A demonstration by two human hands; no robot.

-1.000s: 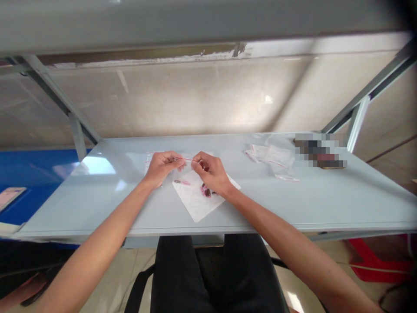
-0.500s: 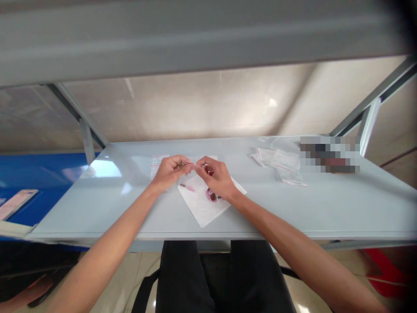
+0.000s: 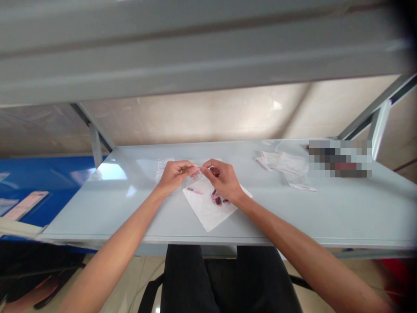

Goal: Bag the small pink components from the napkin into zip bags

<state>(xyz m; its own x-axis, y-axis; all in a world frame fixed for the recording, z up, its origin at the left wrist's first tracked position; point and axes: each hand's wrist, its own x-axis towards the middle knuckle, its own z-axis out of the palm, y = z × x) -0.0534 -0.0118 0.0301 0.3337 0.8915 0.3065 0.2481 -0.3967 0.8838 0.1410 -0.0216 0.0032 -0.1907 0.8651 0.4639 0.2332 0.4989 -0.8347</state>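
Thumb and fingers of my left hand [image 3: 176, 177] pinch one end of a small clear zip-lock bag [image 3: 195, 173]. My right hand [image 3: 224, 177] is closed on the other end of its top edge, close to the left fingertips. Beneath both hands lies a white sheet [image 3: 208, 219], turned cornerwise. Several small dark brown and pink pieces [image 3: 218, 200] are heaped on it, partly covered by my right hand. A separate brown and pink piece [image 3: 194, 191] rests toward the sheet's left corner. Whether the bag holds anything is hard to make out.
More clear zip-lock bags [image 3: 286, 167] with red lines lie to the right, near a pixelated patch. Another bag [image 3: 161, 168] sits behind my left hand. A grey shelf beam [image 3: 208, 65] crosses overhead. On the left, a blue table [image 3: 65, 174] carries a pink pad [image 3: 28, 205].
The view has shifted, so the table appears slightly lower and further right. Both hands still grip the bag; its red line shows less between the fingers.
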